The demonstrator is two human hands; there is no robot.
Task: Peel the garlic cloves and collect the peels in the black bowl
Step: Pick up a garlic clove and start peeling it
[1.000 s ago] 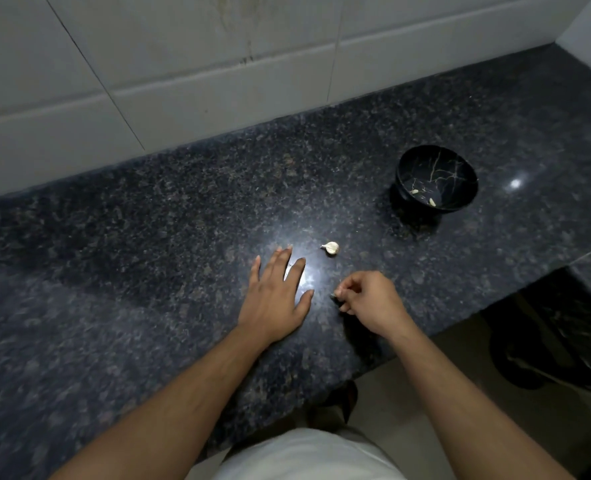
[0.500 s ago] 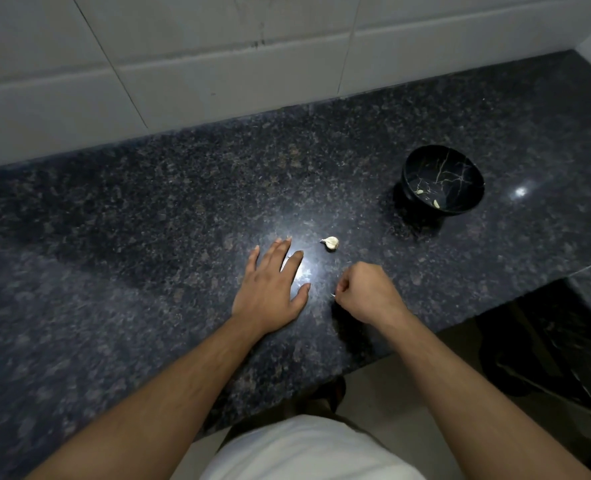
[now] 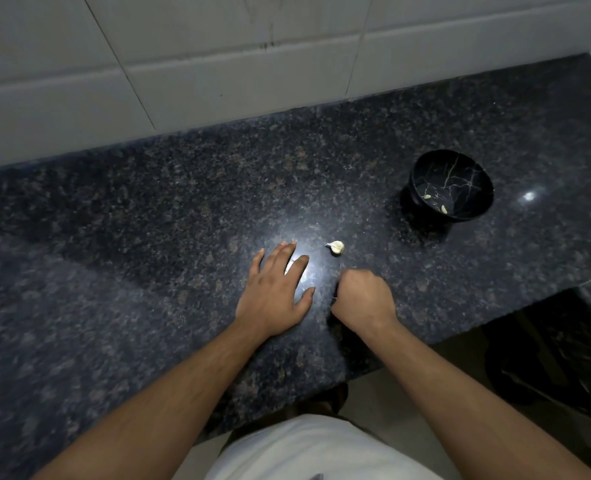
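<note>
Left hand (image 3: 273, 292) flat on the granite countertop (image 3: 148, 237), palm down, fingers straight and spread, gripping nothing. Right hand (image 3: 363, 299) just beside it, curled into a fist, knuckles up; a thin pale sliver shows at its near edge, but can't tell whether it grips anything. One garlic clove (image 3: 336, 247) lies loose on the counter just beyond both hands, touching neither. Black bowl (image 3: 422, 174) stands upright further back-right, well apart, a few pale peel scraps (image 3: 443, 209) inside. White tiled wall (image 3: 217, 64) behind.
</note>
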